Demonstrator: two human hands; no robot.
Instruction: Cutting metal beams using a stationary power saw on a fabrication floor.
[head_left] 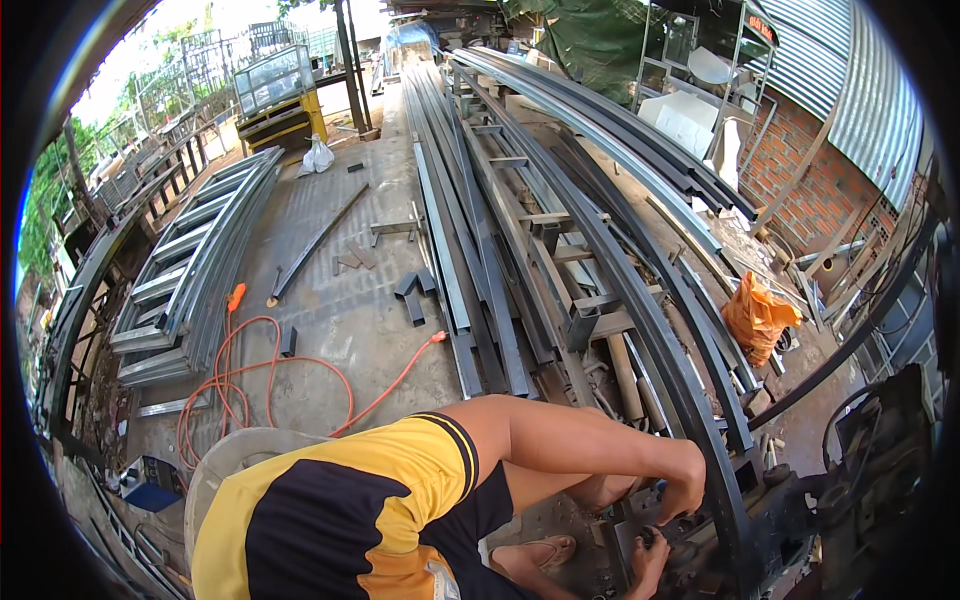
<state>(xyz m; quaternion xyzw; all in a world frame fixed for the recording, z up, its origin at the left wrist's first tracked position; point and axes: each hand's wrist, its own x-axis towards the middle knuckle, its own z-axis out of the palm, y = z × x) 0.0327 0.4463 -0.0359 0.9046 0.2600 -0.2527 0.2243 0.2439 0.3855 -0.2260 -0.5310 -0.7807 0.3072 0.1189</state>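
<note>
My bare left arm reaches out to the right from a yellow sleeve with dark bands. Its end, my left hand (684, 497), is bent down with fingers curled, and what lies under them is too small and shaded to tell. Just below it, my right hand (651, 562) comes up from the lower edge, closed around a small dark piece that I cannot make out. Both hands are close together over dark metal parts (700, 548), beside a long dark steel tube (715, 470). My sandalled foot (545, 552) shows to their left.
Long steel tubes (490, 290) run away from me on cross supports. An orange extension cord (345, 385) loops over the concrete floor, near short tube offcuts (412, 300). Stacked metal frames (190, 265) stand left, an orange sack (757, 320) right. A beige rim (205, 475) curves behind my shirt.
</note>
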